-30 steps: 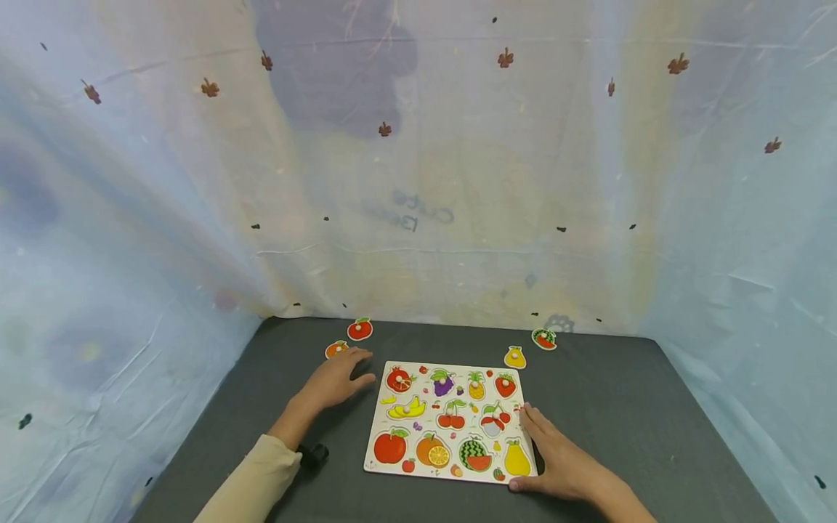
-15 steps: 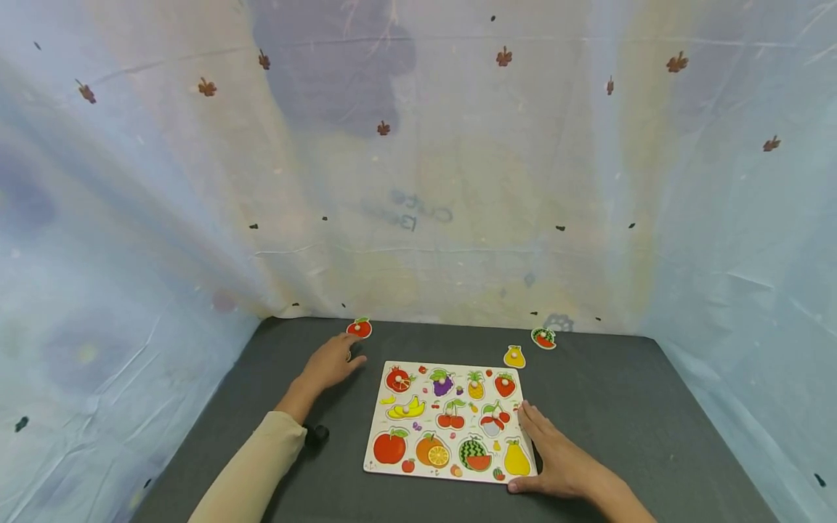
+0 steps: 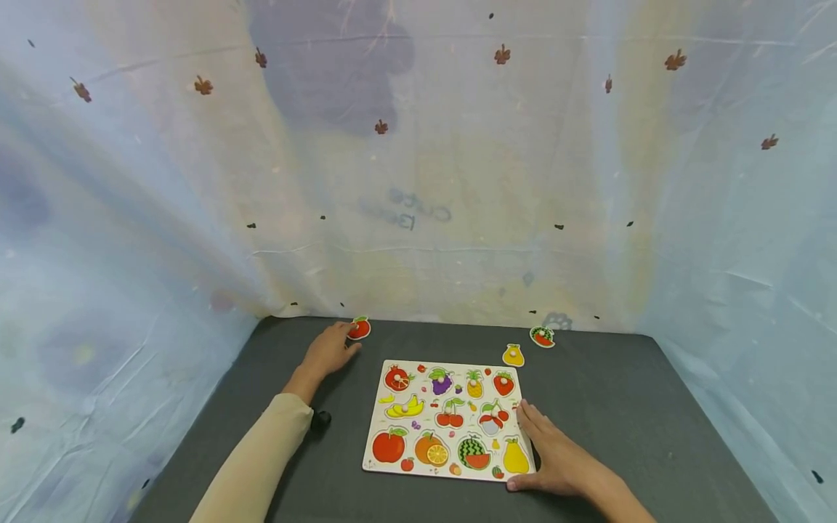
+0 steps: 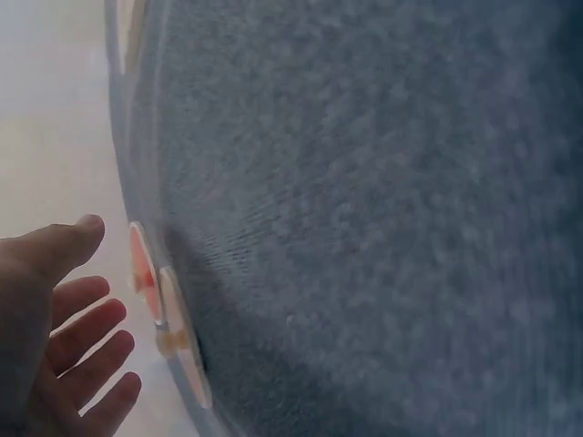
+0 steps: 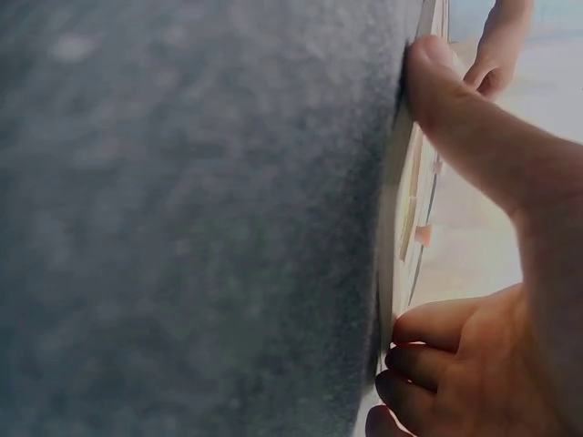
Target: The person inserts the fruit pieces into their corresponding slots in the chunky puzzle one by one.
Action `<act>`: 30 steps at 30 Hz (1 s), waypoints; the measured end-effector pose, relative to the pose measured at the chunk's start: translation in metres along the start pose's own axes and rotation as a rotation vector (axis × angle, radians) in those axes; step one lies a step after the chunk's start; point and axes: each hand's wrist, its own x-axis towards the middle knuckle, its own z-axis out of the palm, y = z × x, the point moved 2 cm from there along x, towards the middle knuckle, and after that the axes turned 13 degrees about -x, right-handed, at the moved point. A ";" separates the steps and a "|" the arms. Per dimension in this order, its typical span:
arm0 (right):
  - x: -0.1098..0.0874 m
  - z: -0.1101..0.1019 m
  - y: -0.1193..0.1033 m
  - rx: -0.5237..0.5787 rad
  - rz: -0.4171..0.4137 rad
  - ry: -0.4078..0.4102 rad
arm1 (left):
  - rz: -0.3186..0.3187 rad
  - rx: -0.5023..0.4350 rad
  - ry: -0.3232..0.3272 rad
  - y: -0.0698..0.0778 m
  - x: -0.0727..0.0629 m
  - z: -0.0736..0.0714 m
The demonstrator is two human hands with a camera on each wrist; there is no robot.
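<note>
My left hand (image 3: 328,350) reaches over the back left of the table, its fingertips overlapping the left edge of a red apple puzzle piece (image 3: 359,329). In the left wrist view, the left hand (image 4: 68,337) has spread fingers and holds nothing. Beside it lie a reddish piece (image 4: 144,273) and a second knobbed piece (image 4: 187,346). The orange piece is hidden by the hand in the head view. My right hand (image 3: 556,457) rests against the right edge of the fruit puzzle board (image 3: 375,436). Its thumb touches the board near the front corner, its fingers further back.
A yellow pear piece (image 3: 513,356) and a watermelon piece (image 3: 542,336) lie behind the board's right side. Several knobbed fruits sit in the board, such as the grapes (image 3: 440,381). A patterned cloth (image 3: 418,181) surrounds the dark table (image 3: 621,407).
My left hand has moved away from me, over the orange piece to the apple piece. The right hand has stayed at the board's edge.
</note>
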 end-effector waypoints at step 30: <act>0.003 -0.007 -0.008 -0.044 0.028 -0.014 | -0.050 0.042 0.041 -0.003 0.022 0.005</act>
